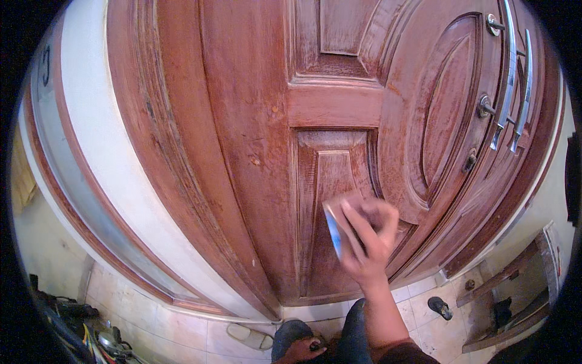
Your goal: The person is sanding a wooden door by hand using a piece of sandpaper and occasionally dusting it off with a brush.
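My right hand (370, 233), blurred by motion, is closed round a folded piece of sandpaper (334, 233) with a blue side showing. It is over the lower panel of a reddish-brown wooden door (248, 151); whether the sheet touches the wood I cannot tell. Pale scuffing covers the door's carved mouldings. Low between my knees, my left hand (300, 350) has its fingers curled by a small dark round thing (314, 346), too small to name. Part of that hand is hidden at the lower edge.
Long chrome handles (506, 79) and locks (485, 106) stick out at the door's right. A wooden rack (515, 291) stands lower right, near a dark sandal (440, 308). A pale slipper (249, 336) lies on the tiles. Dark clutter with cables (85, 330) fills the lower left.
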The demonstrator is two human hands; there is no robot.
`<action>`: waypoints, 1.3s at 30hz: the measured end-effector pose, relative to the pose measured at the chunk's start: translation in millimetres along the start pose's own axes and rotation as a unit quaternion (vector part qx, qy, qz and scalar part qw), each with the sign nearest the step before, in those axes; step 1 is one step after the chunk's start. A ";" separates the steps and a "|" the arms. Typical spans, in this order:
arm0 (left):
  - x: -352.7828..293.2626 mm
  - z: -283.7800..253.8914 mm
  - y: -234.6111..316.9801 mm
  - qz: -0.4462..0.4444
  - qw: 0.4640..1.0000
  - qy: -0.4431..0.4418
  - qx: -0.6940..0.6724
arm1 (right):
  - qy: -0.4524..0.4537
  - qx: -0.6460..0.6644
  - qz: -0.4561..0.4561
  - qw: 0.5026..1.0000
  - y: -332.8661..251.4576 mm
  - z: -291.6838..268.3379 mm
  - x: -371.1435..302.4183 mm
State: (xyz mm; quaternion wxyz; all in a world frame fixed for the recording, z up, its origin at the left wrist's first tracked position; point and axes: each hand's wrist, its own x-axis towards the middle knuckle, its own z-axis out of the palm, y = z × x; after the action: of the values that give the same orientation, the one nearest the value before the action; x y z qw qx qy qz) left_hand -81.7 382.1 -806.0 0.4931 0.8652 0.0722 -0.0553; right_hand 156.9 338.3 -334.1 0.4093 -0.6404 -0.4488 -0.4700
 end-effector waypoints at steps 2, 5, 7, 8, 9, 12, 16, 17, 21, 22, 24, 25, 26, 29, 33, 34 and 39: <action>2.3 4.8 -6.1 0.010 1.000 0.009 -0.026 | -0.038 0.003 0.030 0.999 7.8 -36.2 -51.1; 9.2 20.2 -25.1 0.028 0.997 0.034 -0.065 | -0.089 0.042 0.204 0.974 15.7 -80.7 -143.0; 6.4 25.6 -26.8 0.026 0.995 0.015 -0.096 | -0.122 0.085 0.320 0.936 13.5 -113.0 -190.1; 2.0 7.9 0.0 0.019 0.993 -0.010 -0.115 | -0.131 0.092 0.351 0.923 10.7 -126.0 -210.9; -3.7 -1.5 14.4 0.013 0.990 -0.036 -0.134 | -0.140 0.098 0.382 0.908 7.9 -138.2 -230.7; 9.4 9.5 -20.6 0.069 0.997 -0.030 -0.007 | -0.140 0.100 0.446 0.878 -2.9 -161.7 -277.9; 30.0 9.7 -9.1 0.063 0.992 -0.036 -0.101 | -0.193 0.061 0.402 0.893 -19.7 -161.4 -273.0; 33.6 9.7 4.8 0.039 0.982 -0.069 -0.173 | -0.217 0.045 0.372 0.901 -15.8 -156.2 -280.9; 49.1 -28.4 120.4 0.020 0.881 -0.076 -0.466 | -0.272 0.104 0.328 0.899 -17.8 -135.5 -278.5; 50.0 -44.0 153.0 -0.027 0.901 -0.046 -0.431 | -0.287 0.096 0.313 0.900 -21.1 -133.3 -268.5; 41.3 -71.2 224.8 0.017 0.930 0.034 -0.366 | -0.291 0.095 0.289 0.907 -27.0 -131.3 -253.4; 38.5 -78.2 250.2 0.111 0.932 0.082 -0.335 | -0.279 0.098 0.279 0.914 -29.0 -131.7 -247.7; 36.4 -84.6 251.8 0.088 0.952 0.074 -0.284 | -0.269 0.103 0.269 0.919 -30.9 -132.3 -241.7; 20.6 -105.4 294.7 0.137 0.963 0.128 -0.192 | -0.238 0.150 0.237 0.930 -36.0 -141.2 -213.5; 0.5 -121.7 336.4 0.166 0.975 0.097 -0.112 | -0.169 0.164 0.261 0.936 -36.4 -153.8 -201.3; -3.1 -123.6 346.0 0.203 0.970 0.095 -0.092 | -0.140 0.181 0.276 0.933 -30.9 -159.8 -201.5; -3.5 -118.0 363.4 0.261 0.949 0.154 -0.090 | 0.000 0.440 0.531 0.724 -29.1 -189.8 -198.5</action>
State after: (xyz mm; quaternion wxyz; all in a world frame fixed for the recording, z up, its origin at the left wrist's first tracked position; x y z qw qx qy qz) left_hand -17.0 300.6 -438.4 0.5490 0.8038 -0.0762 0.2160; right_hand 53.6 128.7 -481.1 0.8280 -0.5215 -0.1920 0.0745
